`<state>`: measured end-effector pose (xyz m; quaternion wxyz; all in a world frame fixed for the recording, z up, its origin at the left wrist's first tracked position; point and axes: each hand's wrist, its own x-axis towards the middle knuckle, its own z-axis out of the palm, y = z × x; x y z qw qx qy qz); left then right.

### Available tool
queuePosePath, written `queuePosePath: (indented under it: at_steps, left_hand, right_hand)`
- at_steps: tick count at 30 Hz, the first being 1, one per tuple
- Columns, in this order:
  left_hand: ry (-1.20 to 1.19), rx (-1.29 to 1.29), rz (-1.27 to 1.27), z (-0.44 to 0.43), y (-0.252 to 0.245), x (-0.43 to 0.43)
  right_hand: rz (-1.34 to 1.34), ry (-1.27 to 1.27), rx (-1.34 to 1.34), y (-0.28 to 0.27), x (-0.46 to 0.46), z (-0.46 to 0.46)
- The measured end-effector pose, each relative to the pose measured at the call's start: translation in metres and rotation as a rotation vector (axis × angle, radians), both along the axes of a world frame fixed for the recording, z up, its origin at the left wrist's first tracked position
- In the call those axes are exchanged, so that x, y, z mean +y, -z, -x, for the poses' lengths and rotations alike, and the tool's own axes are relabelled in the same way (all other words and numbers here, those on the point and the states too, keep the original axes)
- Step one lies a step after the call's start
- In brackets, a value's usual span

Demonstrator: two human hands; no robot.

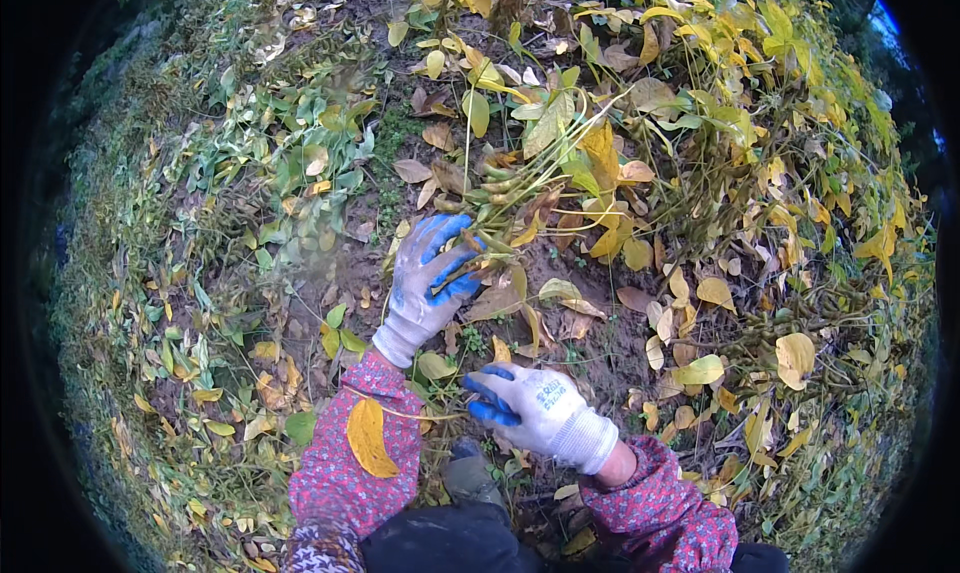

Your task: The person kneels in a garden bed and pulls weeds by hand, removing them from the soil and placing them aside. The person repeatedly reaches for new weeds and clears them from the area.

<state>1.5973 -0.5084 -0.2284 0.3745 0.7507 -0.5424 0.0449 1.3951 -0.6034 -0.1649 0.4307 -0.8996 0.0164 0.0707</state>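
Note:
My left hand point(435, 280), in a white knit glove with blue-coated fingers, is closed around the lower part of a soybean plant point(499, 187). Plump green-brown pods cluster just beyond its fingers, and pale leaf stalks and yellow leaves fan out to the upper right. My right hand point(529, 412), in a matching glove with printing on its back, is lower and nearer my body. Its curled fingers pinch the end of a thin leaf stalk point(439, 417). That stalk reaches across my left sleeve, where a yellow leaf point(371, 439) lies. The right fingertips are partly hidden.
Standing yellow-leaved soybean plants point(720, 55) fill the upper right. Pod-bearing stems point(795, 318) lie at the right. Wilted green plants point(300, 160) spread over the left. Brown soil point(592, 355) shows between fallen leaves. My boot point(472, 475) is below my hands.

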Motion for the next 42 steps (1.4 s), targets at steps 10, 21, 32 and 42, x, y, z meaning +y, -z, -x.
queuePosePath:
  at_steps: [10, 21, 32, 42]
  left_hand:
    - [0.006, 0.291, 0.066, -0.004, -0.007, 0.018]
    - [0.058, -0.018, -0.065, 0.017, -0.008, 0.015]
    - [0.110, -0.017, -0.120, 0.027, -0.001, 0.018]
    - [0.042, -0.071, -0.252, 0.037, 0.013, 0.000]
  right_hand:
    - [0.175, 0.195, 0.024, 0.075, -0.017, -0.069]
    - [0.353, 0.563, -0.431, -0.049, -0.091, -0.004]
    - [0.841, 0.203, 0.129, -0.043, -0.130, -0.064]
    - [0.430, -0.062, -0.072, -0.041, 0.012, -0.054]
